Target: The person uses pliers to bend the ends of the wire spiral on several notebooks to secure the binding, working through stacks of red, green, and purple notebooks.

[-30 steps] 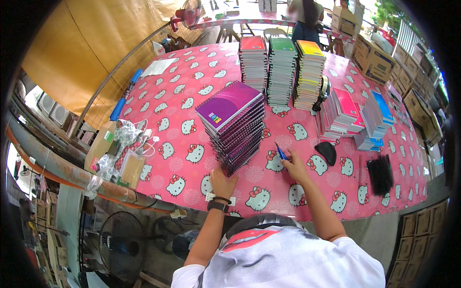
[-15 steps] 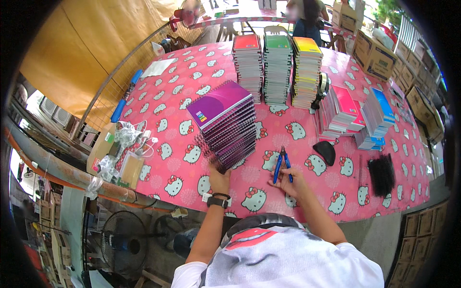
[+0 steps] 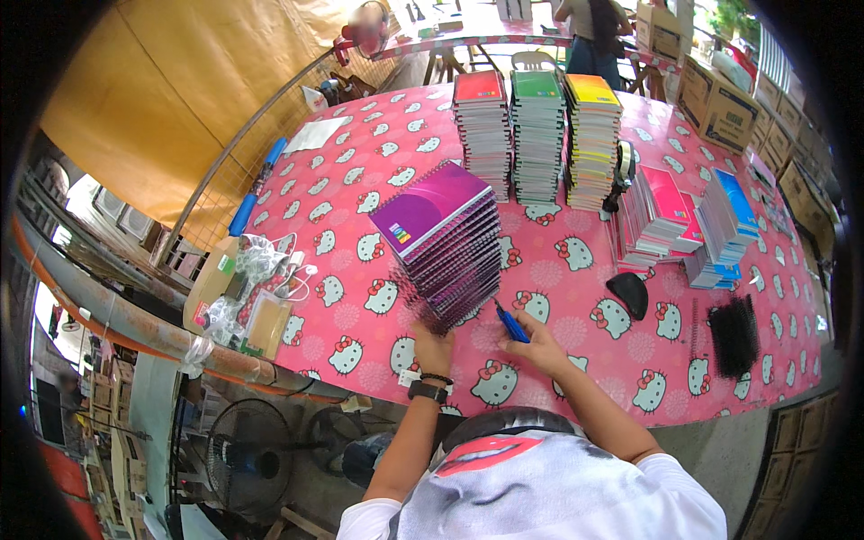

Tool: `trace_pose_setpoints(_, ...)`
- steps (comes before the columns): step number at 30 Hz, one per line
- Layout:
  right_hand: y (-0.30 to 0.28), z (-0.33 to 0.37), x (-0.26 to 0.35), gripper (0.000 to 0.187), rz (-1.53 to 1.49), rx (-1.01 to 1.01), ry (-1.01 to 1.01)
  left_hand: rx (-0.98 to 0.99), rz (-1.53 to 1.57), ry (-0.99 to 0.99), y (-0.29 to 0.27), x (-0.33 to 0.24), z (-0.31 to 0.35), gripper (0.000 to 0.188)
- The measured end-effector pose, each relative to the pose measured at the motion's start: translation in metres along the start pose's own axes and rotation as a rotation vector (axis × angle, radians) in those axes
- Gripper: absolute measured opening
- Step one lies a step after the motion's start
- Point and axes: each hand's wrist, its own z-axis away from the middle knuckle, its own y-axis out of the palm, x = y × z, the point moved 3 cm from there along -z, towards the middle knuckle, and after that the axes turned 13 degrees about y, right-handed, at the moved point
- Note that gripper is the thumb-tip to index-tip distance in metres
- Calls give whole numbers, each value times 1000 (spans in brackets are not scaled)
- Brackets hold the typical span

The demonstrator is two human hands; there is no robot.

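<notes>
A tall stack of purple spiral notebooks (image 3: pixel 432 211) stands left of the middle of the table, its black coils toward me. My left hand (image 3: pixel 434 344) is at the low near end of this stack, against the coils; its fingers are mostly hidden there. In my right hand (image 3: pixel 540 349) I hold blue-handled cutting pliers (image 3: pixel 513 326), gripped closed. Their dark tip points up and left, toward the stack's lower right corner, a little apart from it.
Behind stand stacks of red (image 3: pixel 480 135), green (image 3: pixel 537 135) and yellow notebooks (image 3: pixel 592 144). Pink (image 3: pixel 661 202) and blue notebooks (image 3: pixel 733 207) lie at the right. A black pouch-like object (image 3: pixel 627 295) and black coils (image 3: pixel 734 337) lie nearer. Cables and a wooden board (image 3: pixel 211 279) edge the left.
The pliers have turned left toward the purple stack and their handles have come together in my right hand. My left hand stays at the stack. The whole view has shifted slightly.
</notes>
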Motion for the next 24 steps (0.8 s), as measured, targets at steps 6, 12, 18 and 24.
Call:
trace_pose_setpoints(6, 9, 4, 46, 48, 123, -134, -99, 31, 100, -12, 15, -22, 11, 50)
trace_pose_setpoints(12, 2, 3, 70, 41, 156, -160, -223, 253, 446, -191, -7, -20, 12, 55)
trace_pose_setpoints(18, 19, 22, 129, 42, 718, -491, -550, 200, 220, 38, -116, -124, -62, 45)
trace_pose_setpoints(24, 35, 25, 147, 48, 868, -591, -721, 43, 237, 371, -98, -189, -81, 40)
